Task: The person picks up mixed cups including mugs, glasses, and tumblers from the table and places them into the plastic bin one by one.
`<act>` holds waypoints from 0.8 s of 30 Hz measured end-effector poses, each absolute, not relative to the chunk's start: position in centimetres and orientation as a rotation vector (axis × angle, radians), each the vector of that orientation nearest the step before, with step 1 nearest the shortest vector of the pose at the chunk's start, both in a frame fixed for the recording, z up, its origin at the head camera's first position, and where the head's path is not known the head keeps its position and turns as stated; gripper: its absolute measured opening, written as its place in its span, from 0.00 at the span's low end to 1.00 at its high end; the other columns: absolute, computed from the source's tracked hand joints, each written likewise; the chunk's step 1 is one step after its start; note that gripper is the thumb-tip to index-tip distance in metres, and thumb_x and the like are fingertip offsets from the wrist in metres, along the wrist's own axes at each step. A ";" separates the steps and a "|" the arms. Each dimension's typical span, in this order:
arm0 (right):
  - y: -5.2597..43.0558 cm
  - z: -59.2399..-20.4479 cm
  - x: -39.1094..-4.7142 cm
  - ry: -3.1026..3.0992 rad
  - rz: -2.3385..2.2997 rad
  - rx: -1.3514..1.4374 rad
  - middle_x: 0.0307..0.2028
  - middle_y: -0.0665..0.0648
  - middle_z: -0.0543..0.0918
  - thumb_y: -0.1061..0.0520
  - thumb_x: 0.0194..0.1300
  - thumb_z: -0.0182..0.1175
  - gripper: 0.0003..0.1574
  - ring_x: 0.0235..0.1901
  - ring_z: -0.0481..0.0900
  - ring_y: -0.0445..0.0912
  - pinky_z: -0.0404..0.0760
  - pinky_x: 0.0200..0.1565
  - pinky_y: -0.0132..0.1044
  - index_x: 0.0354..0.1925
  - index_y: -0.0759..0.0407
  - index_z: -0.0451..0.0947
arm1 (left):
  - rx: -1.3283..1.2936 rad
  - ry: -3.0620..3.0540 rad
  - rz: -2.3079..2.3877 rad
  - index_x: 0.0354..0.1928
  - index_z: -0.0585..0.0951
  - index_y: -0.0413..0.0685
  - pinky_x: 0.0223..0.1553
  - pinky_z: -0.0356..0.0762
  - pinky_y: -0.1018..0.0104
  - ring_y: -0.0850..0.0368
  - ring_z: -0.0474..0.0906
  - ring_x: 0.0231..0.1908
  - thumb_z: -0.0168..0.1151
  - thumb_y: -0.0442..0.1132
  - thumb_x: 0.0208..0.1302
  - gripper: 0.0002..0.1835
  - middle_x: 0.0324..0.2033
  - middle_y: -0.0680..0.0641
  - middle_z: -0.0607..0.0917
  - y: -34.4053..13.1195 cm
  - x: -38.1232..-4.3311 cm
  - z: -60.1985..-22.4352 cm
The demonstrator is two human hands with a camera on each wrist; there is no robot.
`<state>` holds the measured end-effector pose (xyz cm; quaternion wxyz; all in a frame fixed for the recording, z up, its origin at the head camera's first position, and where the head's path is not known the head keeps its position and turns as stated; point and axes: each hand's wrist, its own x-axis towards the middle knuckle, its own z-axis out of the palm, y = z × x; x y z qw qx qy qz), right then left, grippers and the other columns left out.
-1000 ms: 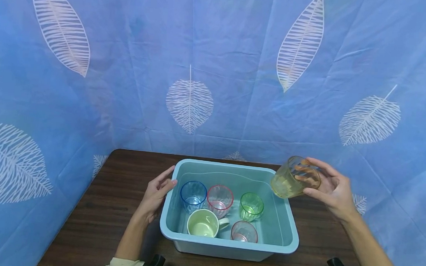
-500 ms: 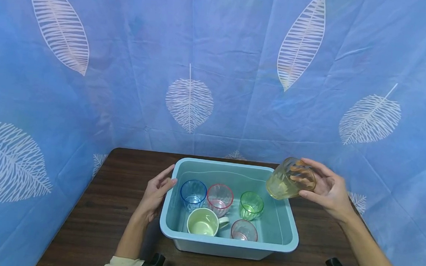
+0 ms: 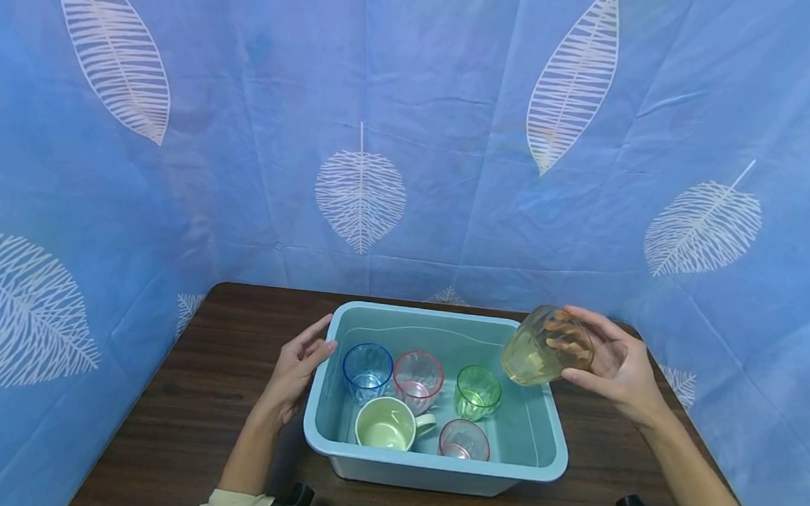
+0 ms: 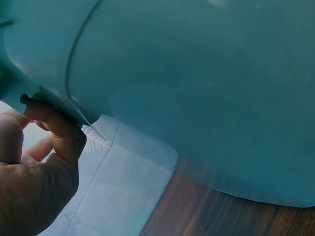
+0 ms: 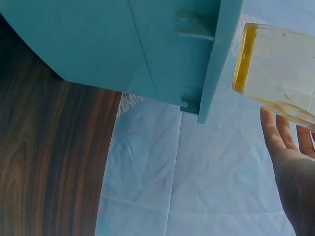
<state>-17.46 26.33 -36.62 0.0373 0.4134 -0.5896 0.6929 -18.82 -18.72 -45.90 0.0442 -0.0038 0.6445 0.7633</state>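
A pale blue-green plastic basin stands on the table with several cups in it. My left hand grips its left rim; in the left wrist view the fingers curl over that edge. My right hand holds a clear yellow drinking glass, tilted with its base pointing left, above the basin's right rim. The right wrist view has that glass higher than the rim and apart from it. Inside the basin are a blue glass, a red-rimmed glass, a green glass and a pale green mug.
Another clear glass with a reddish rim sits at the basin's front, partly hidden by the wall. The dark wooden table spreads around the basin. Behind it hangs a blue cloth with white leaf prints.
My right hand has moved left and slightly down with the yellow glass, bringing it further over the basin's right rim. The left hand and the basin stay where they were.
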 end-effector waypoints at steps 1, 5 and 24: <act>26.3 -36.7 -17.5 -1.809 2.128 1.272 0.66 0.75 0.72 0.90 0.53 0.55 0.47 0.64 0.76 0.58 0.81 0.59 0.47 0.69 0.91 0.50 | -0.011 1.970 2.333 0.78 0.66 0.49 0.38 0.86 0.63 0.57 0.79 0.34 0.60 0.37 0.77 0.31 0.32 0.49 0.81 -18.7 -18.8 -45.9; 26.1 -36.8 -17.4 -1.832 2.118 1.257 0.65 0.75 0.73 0.90 0.53 0.56 0.47 0.63 0.78 0.58 0.81 0.59 0.46 0.70 0.90 0.51 | -0.013 1.968 2.326 0.78 0.67 0.50 0.40 0.87 0.62 0.56 0.80 0.34 0.61 0.38 0.76 0.31 0.32 0.49 0.81 -18.8 -18.8 -45.9; 25.9 -37.2 -16.7 -2.132 1.942 1.069 0.69 0.58 0.73 0.87 0.53 0.59 0.49 0.65 0.76 0.45 0.80 0.59 0.34 0.72 0.83 0.56 | 0.007 1.978 2.336 0.78 0.67 0.49 0.36 0.85 0.66 0.57 0.79 0.33 0.61 0.38 0.77 0.31 0.31 0.49 0.80 -18.7 -18.8 -46.0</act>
